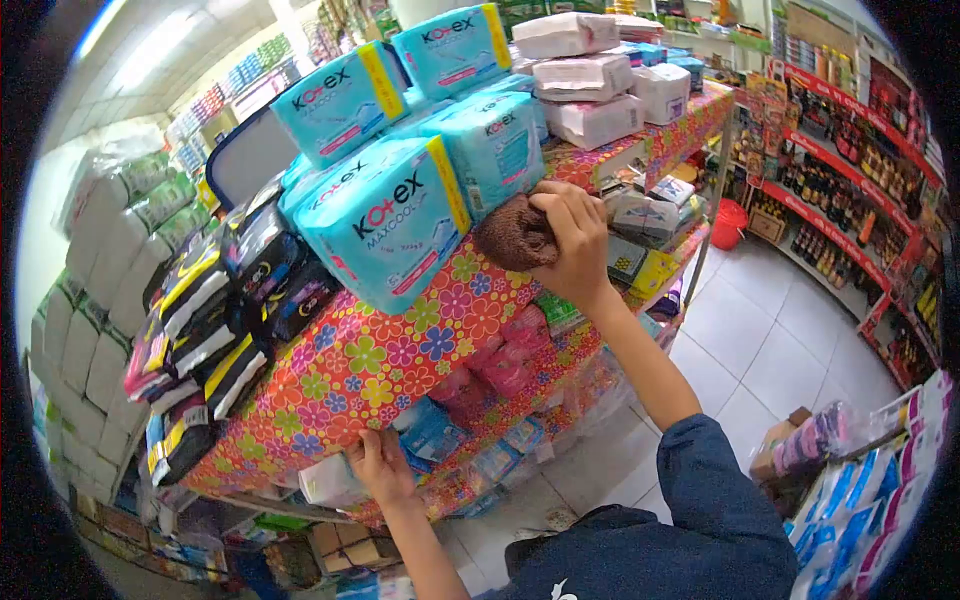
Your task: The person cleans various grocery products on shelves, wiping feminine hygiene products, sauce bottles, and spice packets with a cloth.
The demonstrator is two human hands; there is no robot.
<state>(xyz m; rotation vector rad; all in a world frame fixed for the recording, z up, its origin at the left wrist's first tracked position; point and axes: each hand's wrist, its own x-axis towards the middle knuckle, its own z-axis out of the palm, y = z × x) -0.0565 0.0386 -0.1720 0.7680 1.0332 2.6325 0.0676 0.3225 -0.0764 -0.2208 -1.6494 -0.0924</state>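
Observation:
A crumpled brown cloth (515, 235) is in my right hand (573, 240), fingers wrapped round it. It is against the front of the turquoise Kotex packs (385, 225), by the edge of the top shelf. Lower down, my left hand (385, 470) grips the front edge of the shelf, at the lower border of the flowered shelf cover (400, 345). A white package (332, 482) lies just beside its fingers. More Kotex packs are stacked behind the front ones, some upright and leaning.
Black and yellow packs (215, 330) are piled at the left end of the shelf. White packs (585, 80) sit at the far end. Pink packs (510, 350) fill the shelf below. Across the tiled floor (760, 330) stand red bottle shelves (840, 150) and a red bucket (730, 222).

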